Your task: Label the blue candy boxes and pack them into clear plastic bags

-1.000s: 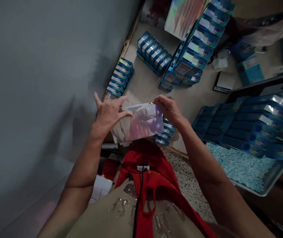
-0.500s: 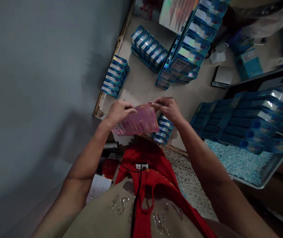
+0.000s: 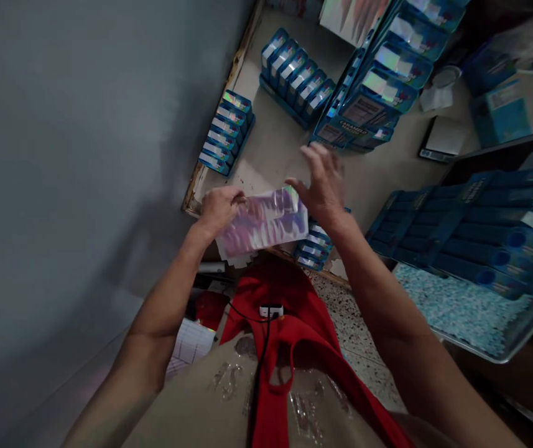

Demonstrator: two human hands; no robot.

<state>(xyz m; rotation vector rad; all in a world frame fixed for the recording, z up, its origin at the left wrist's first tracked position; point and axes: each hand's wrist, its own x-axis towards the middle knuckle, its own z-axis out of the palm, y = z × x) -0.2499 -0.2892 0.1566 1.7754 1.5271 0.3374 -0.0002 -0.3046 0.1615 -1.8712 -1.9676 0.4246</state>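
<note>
A shiny, iridescent pinkish sheet (image 3: 268, 227) lies tilted over the near edge of the table. My left hand (image 3: 221, 208) pinches its left end between thumb and fingers. My right hand (image 3: 324, 186) is lifted just past the sheet's right end, fingers apart and slightly blurred; nothing shows in it. The thumb is close to the sheet's upper right corner, and I cannot tell whether it touches. Partly covered by the right wrist, a row of small blue packs (image 3: 313, 247) sits beside the sheet.
Blue packs with shiny labels stand in a left row (image 3: 226, 132) and a back row (image 3: 296, 78). A tall stack of blue packs (image 3: 387, 81) rises behind my right hand. At right, more blue boxes (image 3: 471, 230) rest over a metal tray (image 3: 504, 358) of pale blue pieces. A wall (image 3: 84, 155) bounds the left.
My right hand has let go of the sheet's right end and moved up and away, fingers spreading. The left hand keeps its hold; the sheet now catches more light. The view has shifted slightly.
</note>
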